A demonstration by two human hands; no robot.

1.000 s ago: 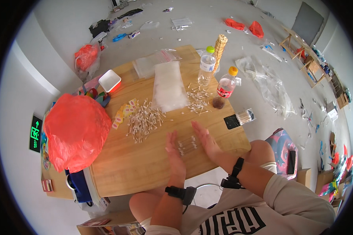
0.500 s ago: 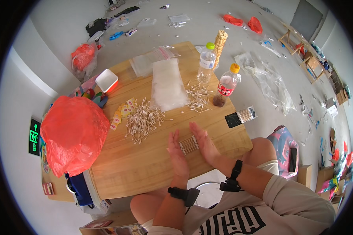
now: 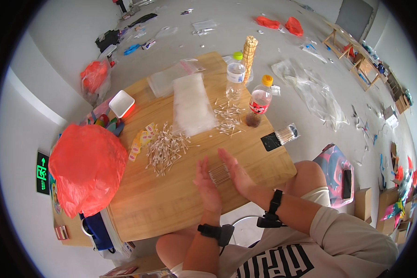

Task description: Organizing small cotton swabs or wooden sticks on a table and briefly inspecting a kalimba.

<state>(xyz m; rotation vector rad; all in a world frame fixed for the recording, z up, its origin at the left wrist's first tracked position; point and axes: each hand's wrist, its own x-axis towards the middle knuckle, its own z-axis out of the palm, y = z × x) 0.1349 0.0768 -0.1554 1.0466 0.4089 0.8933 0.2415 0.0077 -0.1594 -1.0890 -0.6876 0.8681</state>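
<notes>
A neat row of cotton swabs (image 3: 219,174) lies side by side on the wooden table between my two hands. My left hand (image 3: 208,185) stands on edge along the left ends of the swabs, its fingers stretched out. On the other side, my right hand (image 3: 238,174) has its palm turned toward the right ends, fingers straight and open. Whether both palms touch the swab tips, I cannot tell. Beyond my hands sits a loose heap of cotton swabs (image 3: 166,147), with a smaller pile of swabs (image 3: 229,116) farther right.
Clear plastic bags (image 3: 193,106) lie mid-table behind the heap. Two bottles, a clear one (image 3: 235,81) and a cola one (image 3: 259,104), stand at the right. A bag of swabs (image 3: 286,134) rests on a black card at the right edge. A red plastic bag (image 3: 88,169) bulges at left.
The whole view has shifted slightly. My hands remain on either side of the swab row, with little visible movement against it.
</notes>
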